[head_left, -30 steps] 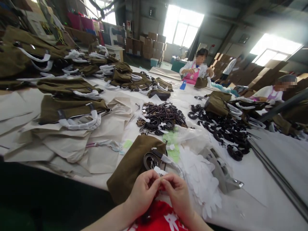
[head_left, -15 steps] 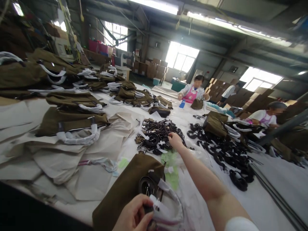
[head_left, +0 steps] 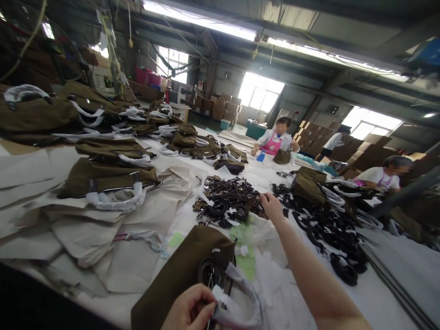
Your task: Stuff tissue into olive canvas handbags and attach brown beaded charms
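Note:
My left hand [head_left: 192, 306] is low in the middle, its thumb and fingers pinched on a small dark thing I cannot make out. It is at the front of an olive-brown handbag [head_left: 178, 270], beside a white-wrapped handle [head_left: 252, 293]. A coiled black strap [head_left: 208, 271] with metal clips lies against the bag just above these fingers. Stretched forward, my right hand [head_left: 273, 206] is at the right edge of a heap of dark chain straps [head_left: 233, 190]. Its fingers are closed on a chain strap there, partly hidden by the hand.
Several olive bags [head_left: 110, 176] with wrapped handles cover the left and far table. Black coiled straps [head_left: 319, 224] lie on the right, near long dark rods [head_left: 395, 275]. Crumpled paper [head_left: 137, 220] spreads at left. A co-worker [head_left: 275, 142] in a pink apron sits across the table.
My right hand has moved right across the heap to its edge. My left hand stays by the bag, its fingers slightly shifted. The view has tilted a little.

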`<state>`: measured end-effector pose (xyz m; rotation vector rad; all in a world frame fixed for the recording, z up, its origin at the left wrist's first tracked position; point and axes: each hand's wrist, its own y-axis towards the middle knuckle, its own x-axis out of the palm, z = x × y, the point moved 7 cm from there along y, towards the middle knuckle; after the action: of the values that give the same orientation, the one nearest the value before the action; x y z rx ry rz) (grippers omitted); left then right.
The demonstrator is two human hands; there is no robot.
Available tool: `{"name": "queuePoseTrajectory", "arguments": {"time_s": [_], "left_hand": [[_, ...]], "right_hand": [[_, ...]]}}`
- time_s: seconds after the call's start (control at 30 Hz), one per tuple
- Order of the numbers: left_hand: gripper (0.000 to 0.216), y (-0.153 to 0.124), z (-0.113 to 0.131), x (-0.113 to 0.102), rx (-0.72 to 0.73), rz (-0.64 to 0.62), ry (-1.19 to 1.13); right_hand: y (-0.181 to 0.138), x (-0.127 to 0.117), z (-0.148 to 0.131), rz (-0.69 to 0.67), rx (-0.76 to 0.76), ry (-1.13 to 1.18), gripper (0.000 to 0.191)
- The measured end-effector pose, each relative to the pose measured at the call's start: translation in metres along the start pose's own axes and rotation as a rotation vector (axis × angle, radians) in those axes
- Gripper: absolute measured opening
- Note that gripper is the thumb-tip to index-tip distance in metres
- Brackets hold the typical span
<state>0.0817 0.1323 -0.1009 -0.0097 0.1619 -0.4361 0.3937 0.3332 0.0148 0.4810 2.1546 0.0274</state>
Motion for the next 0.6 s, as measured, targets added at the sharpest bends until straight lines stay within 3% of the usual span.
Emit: {"name": "queuePoseTrajectory", "arguments": {"time_s": [0.17, 0.23, 0.33, 0.4, 0.47, 0.53, 0.6], "left_hand": [[0.025, -0.003, 0.041, -0.007, 0.082, 0.046, 0.101], [0.024, -0.003, 0.067, -0.021, 0.182, 0.172, 0.171], [0.053, 0.000, 0.099, -0.033, 0.348, 0.316, 0.235], [0.058, 0.008, 0.100, -0.028, 0.304, 0.229, 0.161], [0.041, 0.015, 0.091, -0.021, 0.171, 0.128, 0.010], [0.031, 0.015, 0.079, -0.016, 0.032, 0.076, -0.183], [0.034, 0.012, 0.072, -0.012, -0.079, 0.035, -0.366]], "right_hand": [[-0.083, -0.035, -0.017, -0.032, -0.056, 0.321, 0.044], [-0.125, -0.037, -0.032, -0.096, -0.094, 0.530, 0.041], [-0.181, -0.026, -0.050, -0.220, -0.072, 0.701, 0.037], [-0.209, -0.013, -0.057, -0.293, -0.030, 0.742, 0.037], [-0.226, -0.001, -0.057, -0.330, 0.013, 0.777, 0.037], [-0.235, 0.008, -0.053, -0.335, 0.052, 0.809, 0.039], [-0.239, 0.014, -0.048, -0.332, 0.077, 0.837, 0.039]]}}
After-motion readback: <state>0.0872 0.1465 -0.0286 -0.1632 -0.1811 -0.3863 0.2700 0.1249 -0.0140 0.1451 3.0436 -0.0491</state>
